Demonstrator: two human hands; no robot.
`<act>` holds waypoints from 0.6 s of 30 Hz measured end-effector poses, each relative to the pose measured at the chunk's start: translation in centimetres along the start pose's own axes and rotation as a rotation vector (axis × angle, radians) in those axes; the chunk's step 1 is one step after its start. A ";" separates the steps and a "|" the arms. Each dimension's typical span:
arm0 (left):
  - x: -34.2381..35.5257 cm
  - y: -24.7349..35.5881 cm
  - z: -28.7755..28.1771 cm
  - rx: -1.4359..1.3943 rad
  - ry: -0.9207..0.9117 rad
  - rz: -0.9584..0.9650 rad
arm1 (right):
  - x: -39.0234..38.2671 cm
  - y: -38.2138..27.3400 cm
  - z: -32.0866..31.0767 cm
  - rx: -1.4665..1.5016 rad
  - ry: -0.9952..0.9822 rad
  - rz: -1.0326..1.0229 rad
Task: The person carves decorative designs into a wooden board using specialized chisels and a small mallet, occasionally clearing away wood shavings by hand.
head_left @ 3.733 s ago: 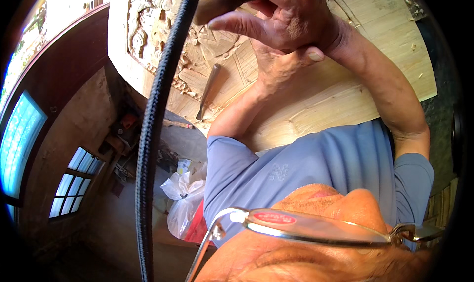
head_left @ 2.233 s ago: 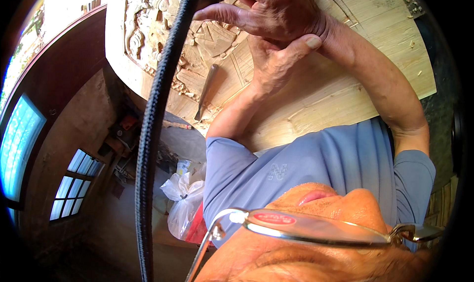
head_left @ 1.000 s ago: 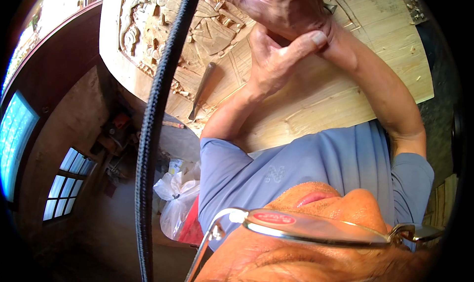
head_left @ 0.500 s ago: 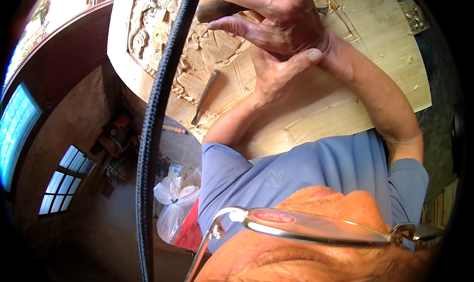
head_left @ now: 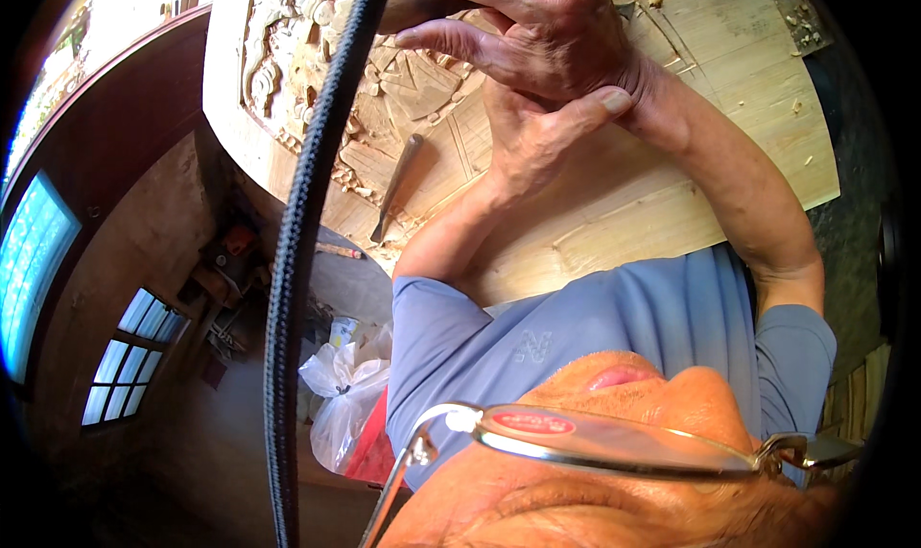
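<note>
At the top of the view, my right hand (head_left: 547, 35) is closed around the dark wooden handle (head_left: 427, 8) of what looks like a carving chisel. A bit of dark metal shows on the far side of that hand. My left hand (head_left: 532, 135) lies under the right one, its thumb stretched across the right wrist; its other fingers are hidden. Both are over a pale wooden panel (head_left: 576, 236) with carved relief (head_left: 413, 83) at its upper left. A second chisel (head_left: 395, 188) with a brown handle rests on the panel, left of my left forearm.
A black braided cable (head_left: 312, 183) runs down through the view, partly covering the carving. Wood chips (head_left: 350, 178) lie around the relief. Below left are a clear plastic bag (head_left: 341, 385) and something red (head_left: 371, 447). A windowed wall (head_left: 91, 289) stands at left.
My right hand and the chisel handle have shifted slightly left and up, so the handle's end now passes behind the cable. The loose chisel stays lying on the panel.
</note>
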State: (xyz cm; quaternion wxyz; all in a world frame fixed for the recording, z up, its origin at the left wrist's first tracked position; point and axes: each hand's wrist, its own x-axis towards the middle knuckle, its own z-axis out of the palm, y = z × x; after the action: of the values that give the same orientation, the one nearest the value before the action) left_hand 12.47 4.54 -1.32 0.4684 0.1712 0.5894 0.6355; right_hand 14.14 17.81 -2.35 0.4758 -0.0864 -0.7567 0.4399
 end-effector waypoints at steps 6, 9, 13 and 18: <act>0.1 -0.2 -0.3 0.017 -0.031 0.034 | 0.1 -0.6 -0.4 -0.048 -0.033 0.026; 0.2 -0.2 -0.5 0.033 -0.036 0.050 | 0.1 -0.6 -0.2 -0.057 -0.027 0.047; 0.2 -0.2 -0.5 0.021 -0.027 0.048 | 0.1 -0.8 -0.1 -0.087 -0.047 0.091; 0.5 0.0 0.0 -0.015 -0.015 0.087 | 0.1 -0.4 0.2 -0.064 -0.032 0.084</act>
State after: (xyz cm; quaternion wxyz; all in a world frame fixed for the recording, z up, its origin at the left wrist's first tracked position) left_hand 12.27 4.92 -1.52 0.4459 0.1979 0.5730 0.6585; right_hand 14.06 17.55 -2.03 0.4417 -0.1260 -0.7737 0.4365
